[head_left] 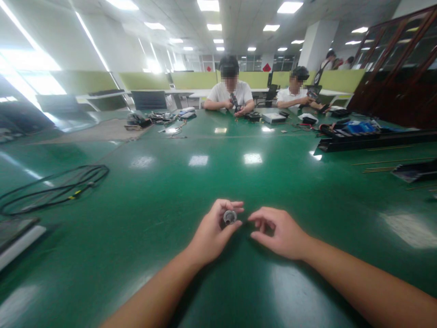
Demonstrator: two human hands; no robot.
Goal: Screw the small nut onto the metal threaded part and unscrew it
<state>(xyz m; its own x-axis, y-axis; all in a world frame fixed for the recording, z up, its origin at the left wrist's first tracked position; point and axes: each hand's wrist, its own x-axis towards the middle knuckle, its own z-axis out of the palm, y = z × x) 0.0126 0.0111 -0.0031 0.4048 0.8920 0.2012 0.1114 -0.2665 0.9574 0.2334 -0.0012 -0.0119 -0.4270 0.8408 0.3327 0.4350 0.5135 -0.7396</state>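
Between the thumb and fingers of my left hand (pixel 215 230) is a small round metal part (pixel 230 217), grey and ring-like, with a dark hole or stub facing me. What kind of part it is, I cannot make out. My left hand is closed around its sides, just above the green tabletop (pixel 164 177). A short gap to the right, my right hand (pixel 278 231) is open, its fingers curved toward the part and the thumb apart from them. Nothing shows in my right hand, and it does not touch the part.
A looped black cable (pixel 78 180) lies at left, above a flat pale-edged object (pixel 20 246). Black rails (pixel 378 139), thin brass-coloured rods (pixel 378 170) and blue items (pixel 362 126) lie at right. Across the table, two people (pixel 228 93) handle dark tools among scattered parts (pixel 164 117).
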